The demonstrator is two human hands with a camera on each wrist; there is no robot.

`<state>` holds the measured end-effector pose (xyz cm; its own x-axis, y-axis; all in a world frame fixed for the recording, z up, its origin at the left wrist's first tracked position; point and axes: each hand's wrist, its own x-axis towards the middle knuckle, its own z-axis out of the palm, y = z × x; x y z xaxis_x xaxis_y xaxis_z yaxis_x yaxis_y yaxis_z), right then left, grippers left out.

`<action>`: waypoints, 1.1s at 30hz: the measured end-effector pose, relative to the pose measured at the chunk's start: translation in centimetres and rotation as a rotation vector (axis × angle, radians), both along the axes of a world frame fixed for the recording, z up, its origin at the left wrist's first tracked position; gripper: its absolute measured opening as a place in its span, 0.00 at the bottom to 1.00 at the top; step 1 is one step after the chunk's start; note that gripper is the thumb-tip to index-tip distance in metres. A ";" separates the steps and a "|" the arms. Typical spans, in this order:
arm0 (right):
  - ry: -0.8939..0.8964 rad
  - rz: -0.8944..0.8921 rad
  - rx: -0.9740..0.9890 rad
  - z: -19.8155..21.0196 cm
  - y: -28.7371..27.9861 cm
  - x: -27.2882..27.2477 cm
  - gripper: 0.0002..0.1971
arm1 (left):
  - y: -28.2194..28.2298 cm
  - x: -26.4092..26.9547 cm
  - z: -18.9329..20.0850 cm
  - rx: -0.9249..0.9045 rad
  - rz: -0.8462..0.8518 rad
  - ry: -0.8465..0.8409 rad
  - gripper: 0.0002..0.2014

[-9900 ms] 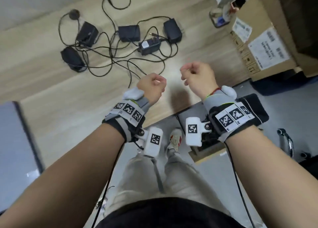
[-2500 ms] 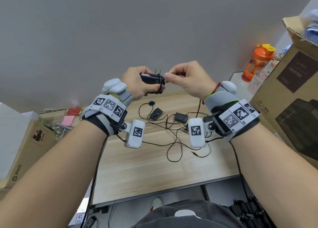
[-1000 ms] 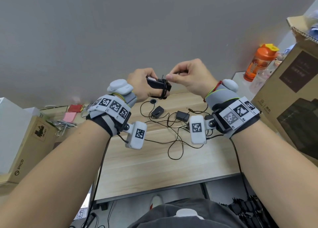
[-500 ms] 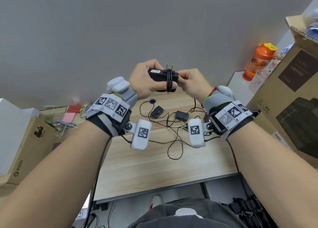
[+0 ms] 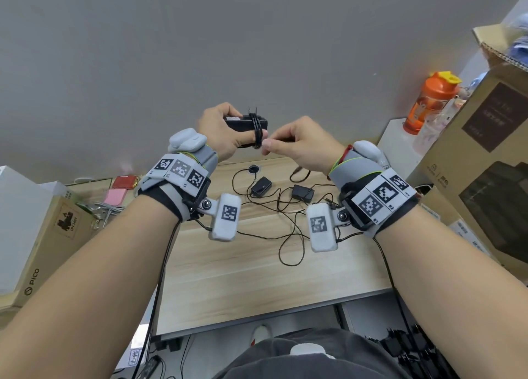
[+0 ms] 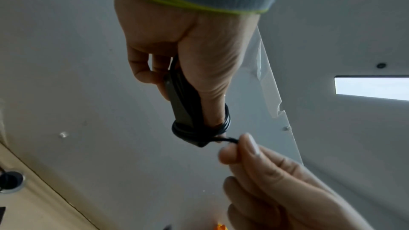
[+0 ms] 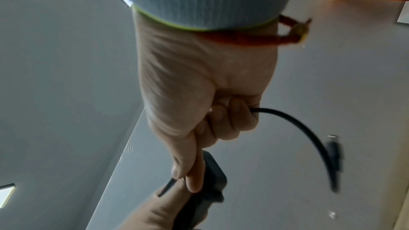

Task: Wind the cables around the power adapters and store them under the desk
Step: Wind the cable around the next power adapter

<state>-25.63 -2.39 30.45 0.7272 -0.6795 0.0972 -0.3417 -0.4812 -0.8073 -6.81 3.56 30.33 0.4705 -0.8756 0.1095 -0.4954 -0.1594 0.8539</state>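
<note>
I hold a black power adapter (image 5: pixel 241 123) up in front of the wall, gripped in my left hand (image 5: pixel 221 132). Several turns of its black cable (image 5: pixel 257 132) are wound round the adapter and over my left thumb (image 6: pixel 215 111). My right hand (image 5: pixel 297 145) pinches the free end of that cable (image 6: pixel 225 140) just right of the adapter. In the right wrist view the loose cable tail (image 7: pixel 298 121) curves off to its barrel plug (image 7: pixel 334 149). Two more adapters (image 5: pixel 260 186) (image 5: pixel 303 192) lie on the wooden desk (image 5: pixel 243 278) among tangled cables (image 5: pixel 288 230).
Large cardboard boxes (image 5: pixel 485 161) stand at the right with an orange bottle (image 5: pixel 431 101) behind them. A PICO box (image 5: pixel 48 244), red and pink cards (image 5: pixel 120 190) and metal clips lie at the left. A cable grommet (image 5: pixel 253 169) sits at the desk's back edge.
Since half a second ago my right hand has pulled away from the adapter to the right, drawing the cable end out. The adapter has stayed raised in my left hand.
</note>
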 end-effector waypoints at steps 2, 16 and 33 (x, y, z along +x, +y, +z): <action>-0.040 -0.010 0.007 0.4 -0.4 -0.1 0.09 | 0.2 0.1 -0.2 0.034 -0.024 -0.055 0.24; -0.239 -0.113 0.006 1.3 -3.6 -0.8 0.08 | 0.8 -2.4 1.4 0.128 -0.320 -0.103 0.24; -0.096 -0.100 0.295 -3.1 -1.0 0.0 0.17 | -0.1 -3.4 1.6 -0.119 -0.184 0.255 0.21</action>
